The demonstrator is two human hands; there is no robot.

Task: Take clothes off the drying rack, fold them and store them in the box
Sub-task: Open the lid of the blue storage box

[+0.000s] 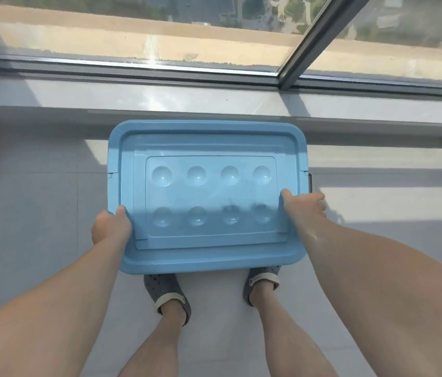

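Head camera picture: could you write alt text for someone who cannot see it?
Seen from above, a person's left hand and right hand grip the sides of a light blue box lid over a white tiled floor, with a window ahead and grey shoes below.

A single wide-angle view from the person's head looks steeply down and forward, along both forearms to the left hand [111, 227] and right hand [302, 206] close below, with the feet at the lower edge. The far part of the frame reaches a window sill [214, 97] and the glass above it; straight lines bow toward the edges
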